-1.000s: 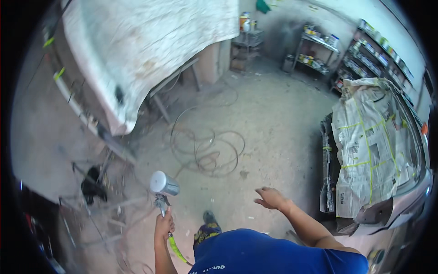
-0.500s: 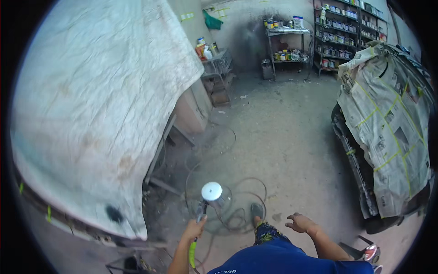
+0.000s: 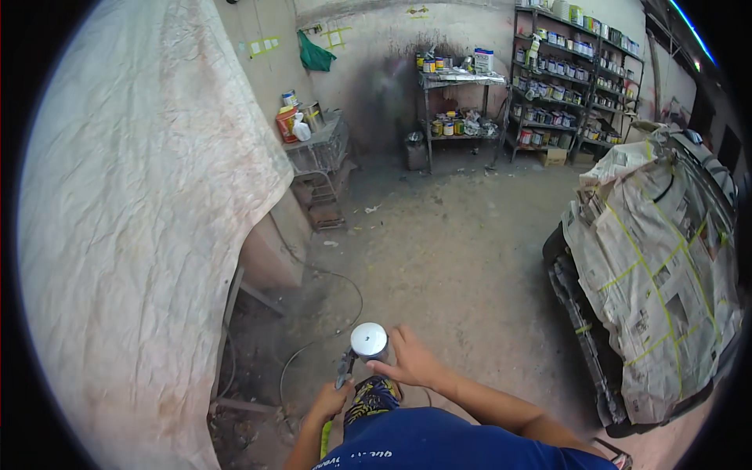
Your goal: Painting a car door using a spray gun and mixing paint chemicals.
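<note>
My left hand (image 3: 331, 400) is closed around the handle of a spray gun (image 3: 345, 366), held low in front of me. A round cup with a white lid (image 3: 369, 339) sits on top of the gun. Against the cup's right side is my right hand (image 3: 412, 360), its thumb below the lid and its fingers along the far side, closed on the cup. Beneath my left hand a strip of bright yellow-green (image 3: 326, 439) shows, partly hidden by my forearm.
A large pale sheet (image 3: 149, 196) drapes something on my left. To the right stands a paper-masked vehicle part (image 3: 642, 274). A dark hose (image 3: 359, 301) curves over the floor. Farther back are a metal stand (image 3: 462, 81), shelves of cans (image 3: 548, 117) and a cluttered side table (image 3: 317, 150).
My right hand has come in from the right, where it was open and apart, onto the spray gun's cup. The view has shifted, with more of the shelves showing.
</note>
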Action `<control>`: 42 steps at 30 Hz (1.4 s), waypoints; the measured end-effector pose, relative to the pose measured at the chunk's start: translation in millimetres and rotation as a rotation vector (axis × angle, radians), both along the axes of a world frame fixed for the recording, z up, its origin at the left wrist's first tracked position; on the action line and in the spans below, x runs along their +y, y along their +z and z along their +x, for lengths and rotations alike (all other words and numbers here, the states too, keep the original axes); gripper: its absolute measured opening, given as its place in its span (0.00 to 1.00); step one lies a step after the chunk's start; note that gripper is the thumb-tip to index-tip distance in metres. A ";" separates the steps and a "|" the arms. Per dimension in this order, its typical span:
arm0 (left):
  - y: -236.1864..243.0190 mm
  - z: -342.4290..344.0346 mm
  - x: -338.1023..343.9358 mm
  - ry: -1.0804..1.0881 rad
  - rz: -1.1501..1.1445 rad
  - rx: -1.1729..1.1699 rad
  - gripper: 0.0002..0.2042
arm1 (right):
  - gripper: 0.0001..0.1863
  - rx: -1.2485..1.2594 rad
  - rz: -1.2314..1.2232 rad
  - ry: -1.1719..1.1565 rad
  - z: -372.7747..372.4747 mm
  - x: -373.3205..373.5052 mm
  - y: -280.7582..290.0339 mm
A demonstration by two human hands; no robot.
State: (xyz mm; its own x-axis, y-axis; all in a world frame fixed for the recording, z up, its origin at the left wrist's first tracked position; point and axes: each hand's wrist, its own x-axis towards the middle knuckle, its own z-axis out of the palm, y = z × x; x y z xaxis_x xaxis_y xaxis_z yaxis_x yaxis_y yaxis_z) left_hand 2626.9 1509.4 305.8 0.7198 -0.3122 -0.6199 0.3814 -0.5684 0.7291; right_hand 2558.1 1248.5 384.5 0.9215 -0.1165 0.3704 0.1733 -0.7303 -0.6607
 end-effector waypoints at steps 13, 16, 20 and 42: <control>42.9 374.6 -212.3 -0.471 0.261 -0.153 0.28 | 0.37 0.193 -0.214 -0.268 321.5 -192.6 55.9; 67.0 465.9 -269.6 -0.610 0.237 -0.244 0.28 | 0.37 0.190 -0.172 -0.326 383.2 -247.9 67.1; 82.1 577.9 -355.2 -0.732 0.255 -0.403 0.28 | 0.37 0.206 -0.129 -0.340 466.9 -330.0 58.0; 38.5 930.0 -841.1 -0.339 -0.145 0.062 0.25 | 0.32 0.146 0.170 -0.063 888.0 -848.2 86.1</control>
State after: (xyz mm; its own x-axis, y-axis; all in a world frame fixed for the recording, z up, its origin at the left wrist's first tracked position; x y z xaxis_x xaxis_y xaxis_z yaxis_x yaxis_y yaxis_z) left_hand 3556.8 668.3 344.2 0.5232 -0.6140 -0.5911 0.2353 -0.5625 0.7926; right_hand 3446.1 400.4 470.5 0.9529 -0.2248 0.2034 0.0241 -0.6127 -0.7900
